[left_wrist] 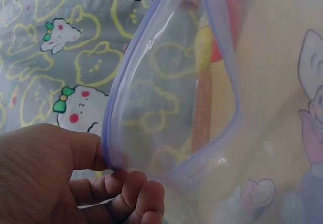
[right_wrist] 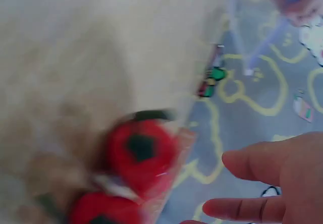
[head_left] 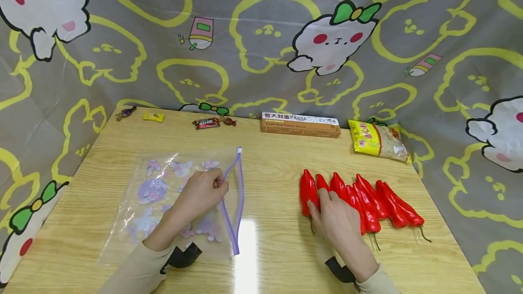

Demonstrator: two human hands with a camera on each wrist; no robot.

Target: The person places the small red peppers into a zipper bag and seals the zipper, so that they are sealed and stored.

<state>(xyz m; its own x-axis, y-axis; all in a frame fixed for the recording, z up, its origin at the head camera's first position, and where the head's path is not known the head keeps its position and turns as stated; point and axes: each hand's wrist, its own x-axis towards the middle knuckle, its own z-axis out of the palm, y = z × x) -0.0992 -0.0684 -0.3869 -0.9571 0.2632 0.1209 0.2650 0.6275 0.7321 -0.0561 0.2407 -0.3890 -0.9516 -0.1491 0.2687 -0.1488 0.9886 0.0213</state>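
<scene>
Pinching bag rim [head_left: 242, 180], left hand [head_left: 202, 192]; right hand [head_left: 337, 214] parted, free, at red peppers [head_left: 371, 195]; tabletop [head_left: 273, 180] between.

Beige sleeves [head_left: 136, 270]; a curved black piece [head_left: 186, 256] by each cuff [head_left: 160, 257], perhaps a camera mount.

At the left hand [head_left: 203, 189], the clear bag [head_left: 152, 190] is printed with purple and pink figures, and its zip [head_left: 242, 198] is purple. Under the right hand [head_left: 337, 217], the peppers [head_left: 371, 198] are bright red with green stems [head_left: 425, 236]. Beyond this hand, the packet [head_left: 365, 137] is partly yellow, with a red stripe, and the box [head_left: 300, 129] is brown below, white above. Farther than the left hand I see one yellow candy [head_left: 153, 116]. Behind both hands, the cloth [head_left: 261, 87] is grey, with yellow outlines and white figures having red cheeks and green bows.
</scene>
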